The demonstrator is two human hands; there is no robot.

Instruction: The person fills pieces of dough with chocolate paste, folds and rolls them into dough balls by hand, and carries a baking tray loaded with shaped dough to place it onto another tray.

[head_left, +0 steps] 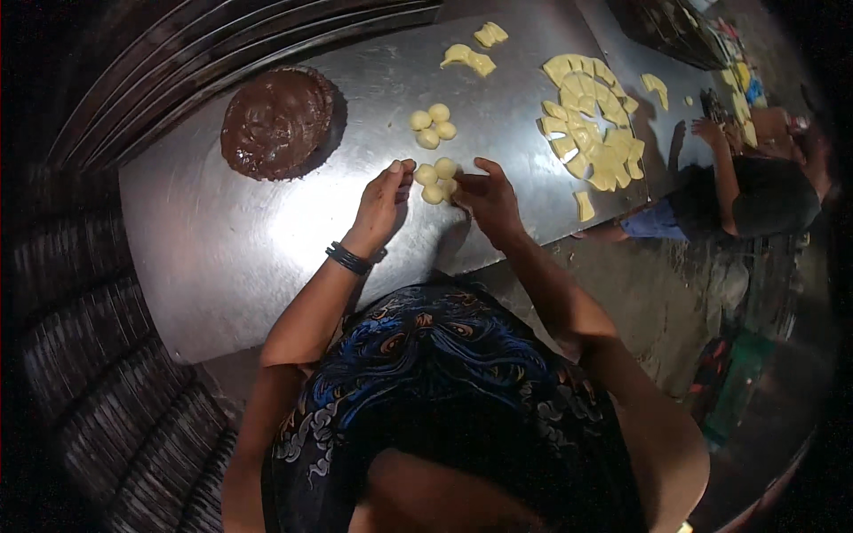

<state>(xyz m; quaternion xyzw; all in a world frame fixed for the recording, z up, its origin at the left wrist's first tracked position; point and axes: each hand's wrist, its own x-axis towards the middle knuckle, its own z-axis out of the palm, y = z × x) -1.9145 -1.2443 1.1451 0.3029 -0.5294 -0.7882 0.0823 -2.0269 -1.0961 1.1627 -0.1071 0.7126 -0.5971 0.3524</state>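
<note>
A tight cluster of pale yellow dough balls (pixel 426 174) sits on the metal table between my hands. To its left, my left hand (pixel 382 202) is curled, thumb and fingertips close together; whatever may be inside is hidden. From the right, my right hand (pixel 491 201) has its fingers at a partly covered dough ball (pixel 450 186) of the cluster, and its index finger is raised apart. Just beyond lies a second cluster of dough balls (pixel 427 139). At the far left rests a large round mound of glossy brown paste (pixel 274 123).
Flat yellow dough pieces (pixel 582 111) spread in a ring at the right of the metal table (pixel 204 240). More dough strips (pixel 468 59) lie at the back. A co-worker (pixel 755 191) is at the right end, arms over the table. Slatted dark panels (pixel 80 329) line the left.
</note>
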